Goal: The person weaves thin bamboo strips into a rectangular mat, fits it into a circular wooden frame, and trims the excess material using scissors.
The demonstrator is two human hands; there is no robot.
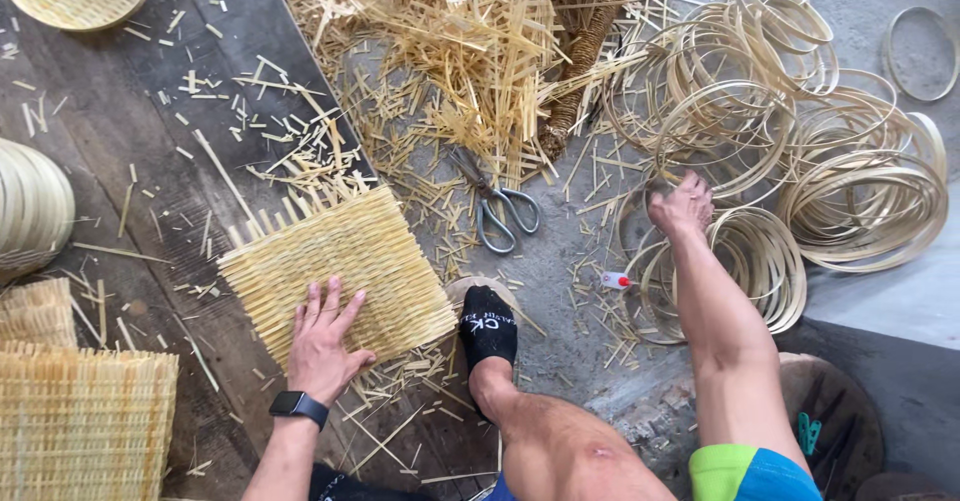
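At centre frame, a person's left hand (322, 346) presses flat, fingers spread, on a square mat of woven pale bamboo strips (340, 273). The right hand (681, 205) reaches into a heap of thin bamboo hoops (800, 161) at right. Grey metal scissors (495, 206) lie among straw-coloured offcuts (470, 51) on the concrete floor.

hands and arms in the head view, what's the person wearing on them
Both arms are bare, with no sleeves and no gloves. The left hand has a dark smartwatch with a black band on its wrist. The right hand wears nothing visible: no watch, ring or band.
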